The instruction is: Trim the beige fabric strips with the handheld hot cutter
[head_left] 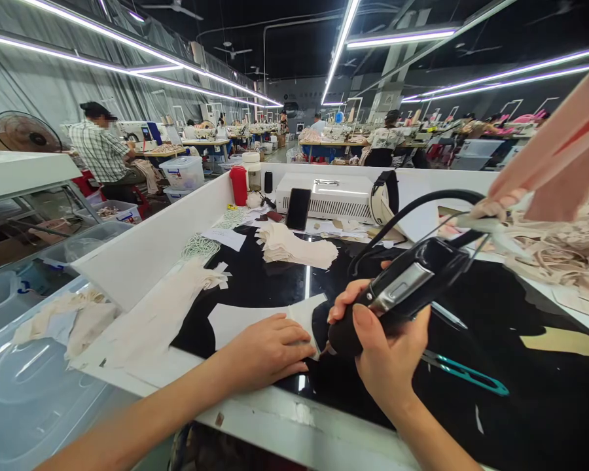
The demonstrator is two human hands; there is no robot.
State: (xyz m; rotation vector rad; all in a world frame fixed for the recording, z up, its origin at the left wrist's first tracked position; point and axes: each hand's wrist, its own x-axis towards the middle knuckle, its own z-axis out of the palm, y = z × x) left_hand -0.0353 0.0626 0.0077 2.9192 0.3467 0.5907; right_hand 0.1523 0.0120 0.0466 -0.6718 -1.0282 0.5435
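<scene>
My left hand [275,347] lies flat, fingers stretched out, on a white curved piece of cloth or paper [250,322] on the black tabletop. Held in my right hand [390,350] is a black corded power tool [407,278] with a silver side plate; its exact kind is not clear. The tool's rounded lower end hangs close to the white piece's right edge, and whether they touch cannot be seen. A black cable [422,199] loops from its top, where pink cloth strips [544,150] are tied.
Teal-handled thread snips [476,376] lie right of the tool. Behind are stacked cream cloth pieces [297,245], a phone [298,208] and a white vented box [331,196]. Cloth heaps [564,242] lie at right. A raised white board [161,248] borders the left.
</scene>
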